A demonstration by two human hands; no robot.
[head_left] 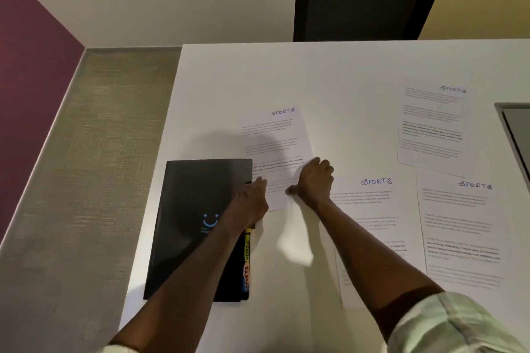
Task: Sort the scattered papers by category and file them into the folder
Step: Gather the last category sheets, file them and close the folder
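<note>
A person's right hand (pixel 314 180), fingers curled, presses on the lower edge of a sheet headed "SPORTS" (pixel 276 149), while the left hand (pixel 252 200) reaches flat to the same sheet's near corner, likely to steady it for lifting; whether either pinches the paper cannot be told. Just beside it lies the closed black folder (pixel 198 226), coloured tabs along its edge. Three more SPORTS sheets (pixel 456 226) wait on the white worktop (pixel 344 71). Their body text is illegible, and the forearm hides part of one.
</note>
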